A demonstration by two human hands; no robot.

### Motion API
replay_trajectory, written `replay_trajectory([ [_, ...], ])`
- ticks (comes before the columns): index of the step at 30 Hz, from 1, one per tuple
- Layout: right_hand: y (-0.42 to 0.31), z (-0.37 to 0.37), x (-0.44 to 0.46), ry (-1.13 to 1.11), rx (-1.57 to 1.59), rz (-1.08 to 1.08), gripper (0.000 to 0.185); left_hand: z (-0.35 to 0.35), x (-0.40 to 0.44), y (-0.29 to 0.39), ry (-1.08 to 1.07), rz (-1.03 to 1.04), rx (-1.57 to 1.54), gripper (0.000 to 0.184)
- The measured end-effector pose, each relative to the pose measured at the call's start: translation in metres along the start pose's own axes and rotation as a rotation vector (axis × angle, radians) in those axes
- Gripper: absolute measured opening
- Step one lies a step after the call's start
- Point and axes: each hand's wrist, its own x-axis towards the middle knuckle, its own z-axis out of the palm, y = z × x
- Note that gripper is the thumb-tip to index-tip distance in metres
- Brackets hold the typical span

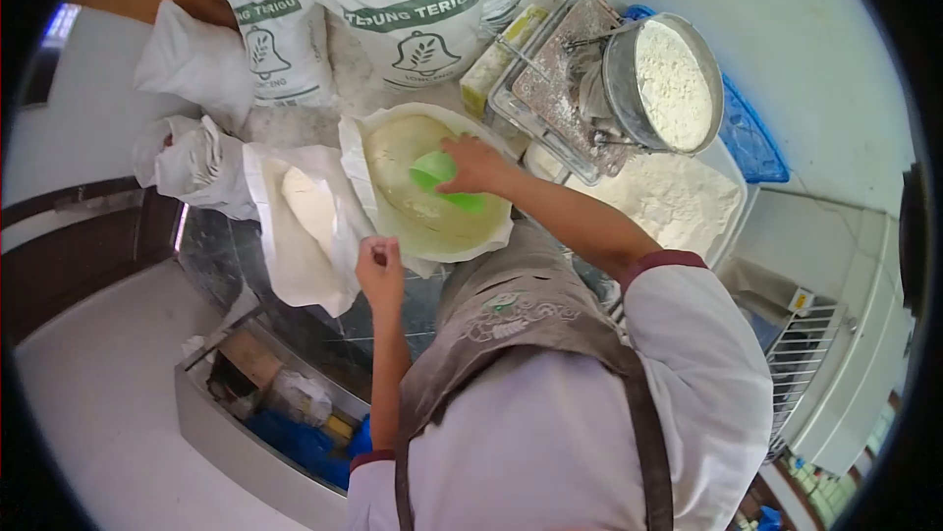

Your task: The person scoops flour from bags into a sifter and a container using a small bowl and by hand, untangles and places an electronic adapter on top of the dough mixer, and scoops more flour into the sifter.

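A person in a white top with maroon cuffs and a brown apron works over a round container of pale yellow-green, its rim draped in white sacking. The right hand reaches inside the container, its grip closed around a bright green cup. The left hand, fingers curled, is at the near edge of a white sack with its mouth spread wide; whether its grip pinches the cloth cannot be told. In that sack, just left of the container, lies a pale mound of flour. Behind stand bulging white bags, 2 of them, a large bag and a smaller bag, printed with the word "TERIGU" in a green band above a bell emblem. At right, a round metal sieve filled with pale powder sits above a white tub heaped with more powder; a blue crate leans by the wall. Dark tiles cover part of the surface at left.
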Motion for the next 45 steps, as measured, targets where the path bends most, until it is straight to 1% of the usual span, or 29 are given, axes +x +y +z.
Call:
replay_trajectory([
  [1, 0.003, -0.006, -0.009, 0.028, 0.015, -0.001, 0.078, 0.002, 0.002, 0.01, -0.005, 0.028, 0.012, 0.013],
  [3, 0.007, -0.021, -0.025, 0.11, 0.245, 0.076, 0.079, 0.01, 0.006, 0.03, -0.001, 0.308, 0.114, 0.019],
  [4, 0.007, -0.026, -0.036, 0.121, 0.251, 0.066, 0.079, 0.012, 0.007, 0.032, 0.006, 0.322, 0.121, 0.019],
  [6, -0.002, -0.041, -0.058, 0.277, 0.36, 0.06, 0.077, 0.017, 0.011, 0.023, 0.179, 0.24, 0.07, 0.025],
  [7, -0.005, -0.042, -0.061, 0.285, 0.359, 0.044, 0.077, 0.016, 0.009, 0.016, 0.194, 0.252, 0.068, 0.025],
  [9, -0.009, -0.044, -0.062, 0.218, 0.103, 0.04, 0.077, 0.014, 0.003, -0.008, 0.215, 0.092, 0.067, 0.023],
  [10, -0.013, -0.042, -0.058, 0.218, 0.101, 0.031, 0.077, 0.014, 0.001, -0.021, 0.224, 0.094, 0.066, 0.023],
  [12, -0.021, -0.034, -0.046, 0.152, -0.099, -0.121, 0.077, 0.016, -0.004, -0.035, 0.055, -0.171, 0.193, 0.029],
  [13, -0.026, -0.031, -0.034, 0.136, -0.111, -0.141, 0.077, 0.018, -0.004, -0.043, 0.075, -0.188, 0.181, 0.029],
  [15, -0.035, -0.026, -0.001, 0.087, -0.251, -0.222, 0.081, 0.021, -0.002, -0.042, -0.009, -0.281, 0.186, 0.038],
  [16, -0.039, -0.021, 0.015, 0.064, -0.262, -0.252, 0.081, 0.023, -0.001, -0.041, 0.019, -0.306, 0.173, 0.038],
  [18, -0.047, -0.007, 0.048, 0.156, -0.343, -0.317, 0.08, 0.024, 0.0, -0.03, 0.087, -0.164, 0.327, 0.038],
  [19, -0.049, 0.001, 0.063, 0.129, -0.34, -0.353, 0.08, 0.024, 0.0, -0.029, 0.117, -0.199, 0.328, 0.038],
  [21, -0.051, 0.018, 0.086, 0.161, -0.422, -0.497, 0.075, 0.024, 0.0, -0.031, 0.133, -0.151, 0.435, 0.029],
  [22, -0.05, 0.026, 0.095, 0.133, -0.407, -0.522, 0.075, 0.023, -0.003, -0.031, 0.149, -0.186, 0.446, 0.029],
  [24, -0.049, 0.039, 0.11, -0.006, -0.425, -0.633, 0.074, 0.023, -0.007, -0.023, 0.102, -0.213, 0.171, 0.026],
  [25, -0.05, 0.05, 0.118, -0.06, -0.419, -0.599, 0.078, 0.026, -0.009, -0.034, 0.141, -0.135, 0.176, 0.028],
  [26, -0.053, 0.053, 0.13, -0.071, -0.417, -0.608, 0.078, 0.026, -0.005, -0.034, 0.148, -0.148, 0.177, 0.028],
  [28, -0.061, 0.06, 0.14, -0.304, -0.548, -0.6, 0.082, 0.029, -0.012, -0.026, 0.168, -0.207, 0.128, 0.031],
  [29, -0.06, 0.068, 0.144, -0.336, -0.551, -0.616, 0.082, 0.031, -0.016, -0.027, 0.179, -0.239, 0.122, 0.031],
  [32, -0.059, 0.087, 0.157, -0.408, -0.502, -0.577, 0.079, 0.03, -0.013, -0.027, 0.227, -0.227, 0.151, 0.033],
  [34, -0.048, 0.099, 0.163, -0.329, -0.457, -0.575, 0.073, 0.028, -0.012, -0.022, 0.219, -0.258, 0.093, 0.033],
  [35, -0.046, 0.099, 0.165, -0.421, -0.438, -0.56, 0.07, 0.027, -0.009, -0.02, 0.233, -0.265, 0.088, 0.033],
  [36, -0.041, 0.104, 0.169, -0.433, -0.444, -0.57, 0.07, 0.027, -0.009, -0.019, 0.245, -0.276, 0.074, 0.034],
  [39, -0.022, 0.131, 0.17, -0.513, -0.418, -0.545, 0.069, 0.03, -0.011, -0.028, 0.269, -0.306, 0.036, 0.034],
  [41, -0.013, 0.146, 0.171, -0.628, -0.43, -0.449, 0.068, 0.03, -0.013, -0.031, 0.276, -0.319, 0.016, 0.033],
  [42, -0.011, 0.15, 0.173, -0.637, -0.429, -0.447, 0.068, 0.028, -0.011, -0.03, 0.266, -0.307, 0.016, 0.034],
  [44, -0.005, 0.156, 0.173, -0.784, -0.408, -0.319, 0.066, 0.026, -0.011, -0.026, 0.253, -0.309, 0.018, 0.034],
  [45, 0.0, 0.163, 0.173, -0.792, -0.405, -0.318, 0.066, 0.026, -0.011, -0.024, 0.241, -0.332, 0.036, 0.033],
])
